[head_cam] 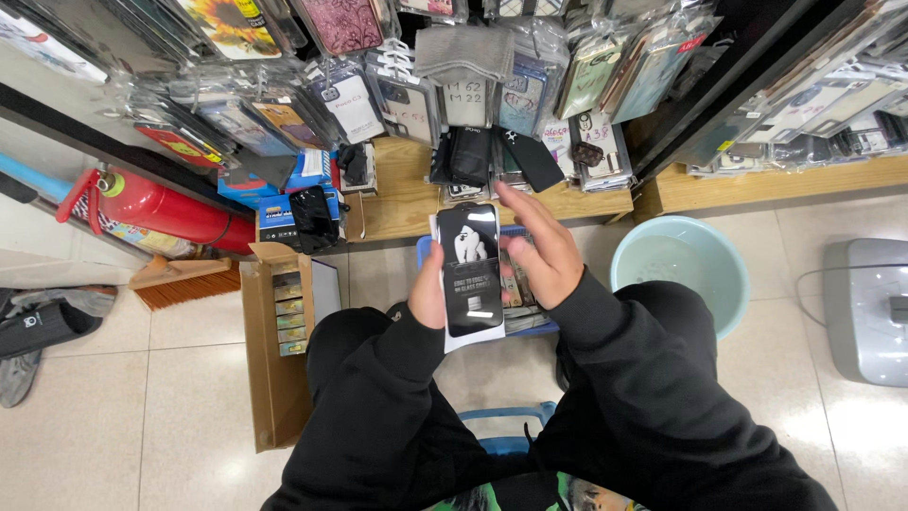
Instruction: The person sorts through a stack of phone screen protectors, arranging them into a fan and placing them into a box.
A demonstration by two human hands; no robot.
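Black flat package [471, 270] stands upright in front of the person's knees, above a blue tray [535, 326]. Left hand [427, 291] has its grip clenched on the package's left edge; right hand [537, 248] is released, fingers spread flat against the right side.

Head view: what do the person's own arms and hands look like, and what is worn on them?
Both arms are covered by long, loose black sleeves of a soft, sweatshirt-like fabric, bunched at the elbows and ending in plain cuffs at the wrists. The left hand and the right hand are bare: no gloves, and no rings, watch or bracelets show. No markings are visible on the sleeves.
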